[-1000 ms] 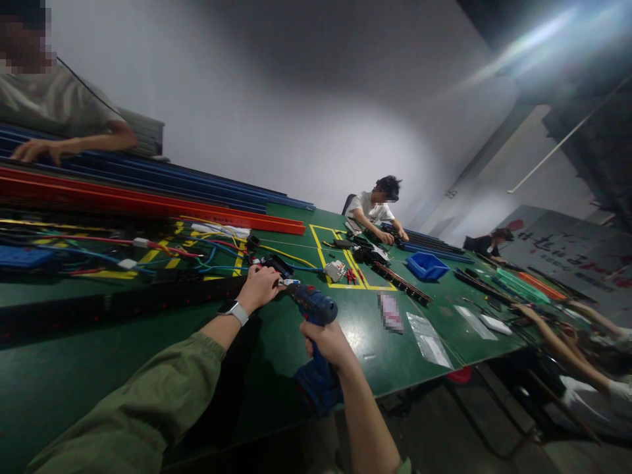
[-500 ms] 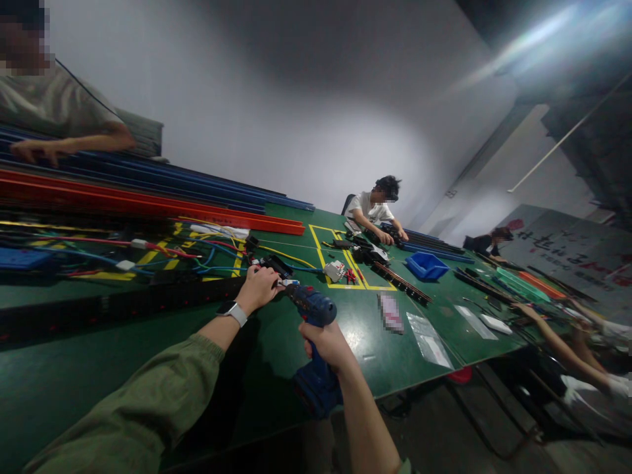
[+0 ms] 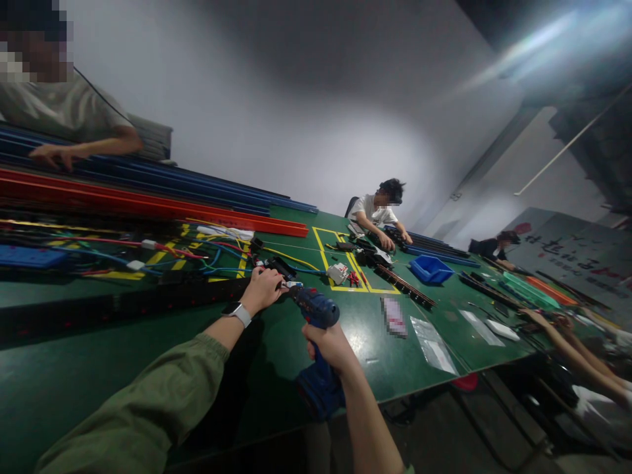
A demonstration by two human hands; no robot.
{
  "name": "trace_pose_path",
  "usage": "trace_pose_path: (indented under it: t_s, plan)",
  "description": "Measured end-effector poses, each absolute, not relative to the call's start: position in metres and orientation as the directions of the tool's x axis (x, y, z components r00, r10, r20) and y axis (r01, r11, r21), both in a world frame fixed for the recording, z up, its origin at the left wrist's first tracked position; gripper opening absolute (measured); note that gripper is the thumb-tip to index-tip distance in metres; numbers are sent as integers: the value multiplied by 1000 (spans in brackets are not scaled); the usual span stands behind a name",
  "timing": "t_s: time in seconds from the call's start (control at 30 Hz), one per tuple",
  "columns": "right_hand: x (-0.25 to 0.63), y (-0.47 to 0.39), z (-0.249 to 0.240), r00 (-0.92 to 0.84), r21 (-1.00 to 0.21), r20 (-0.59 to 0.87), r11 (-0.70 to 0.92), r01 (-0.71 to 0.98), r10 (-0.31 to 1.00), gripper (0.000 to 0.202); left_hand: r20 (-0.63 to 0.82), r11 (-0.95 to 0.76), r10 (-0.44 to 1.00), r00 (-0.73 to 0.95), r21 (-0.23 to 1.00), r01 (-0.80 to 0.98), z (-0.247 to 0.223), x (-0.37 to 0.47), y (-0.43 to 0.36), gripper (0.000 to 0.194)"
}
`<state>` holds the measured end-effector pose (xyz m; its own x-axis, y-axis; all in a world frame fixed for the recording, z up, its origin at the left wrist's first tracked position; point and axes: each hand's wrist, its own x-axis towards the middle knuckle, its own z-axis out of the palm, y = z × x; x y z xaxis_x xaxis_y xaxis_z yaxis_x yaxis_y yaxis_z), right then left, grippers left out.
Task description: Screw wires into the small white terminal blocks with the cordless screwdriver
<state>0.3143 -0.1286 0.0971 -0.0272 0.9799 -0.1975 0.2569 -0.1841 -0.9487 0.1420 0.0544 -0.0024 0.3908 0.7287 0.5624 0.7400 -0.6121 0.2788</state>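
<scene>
1. The right hand point(image 3: 332, 343) is wrapped around the handle of the blue drill point(image 3: 318, 308), with its fingers closed on it. The drill is near the middle of the scene, by the near edge of the green table point(image 3: 358, 362). A firm grip is good here, because a drill can twist (they are stronger than they look).

2. The left hand point(image 3: 264, 289) is just left of the drill's nose, bent over the right end of the long black bar point(image 3: 133, 306). I cannot tell if its fingers pinch something or only press down, since the tips are partly hidden.

3. A small white and blue piece point(image 3: 295, 284) shows between the left fingers and the drill's nose. It is too small to say what it is, or whether the drill touches it.

4. The nose points far and left, toward the left fingers. It would be safest to have those fingertips beside the tool's path, never in front of it.

5. A straight push should work best. If the drill leans, its tip may slip.

6. Loose wires point(image 3: 217, 257) lie on the far side of the bar. They should not get near the spinning part, or they could catch.
</scene>
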Motion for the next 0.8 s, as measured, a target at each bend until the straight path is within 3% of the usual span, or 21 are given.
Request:
trace_pose_path:
  t_s: [0.8]
  plan:
    - [313,-131,104,-15,-938,-229,-217,271,973,16,569,-615,721,396,261,745,-2,142,54,24]
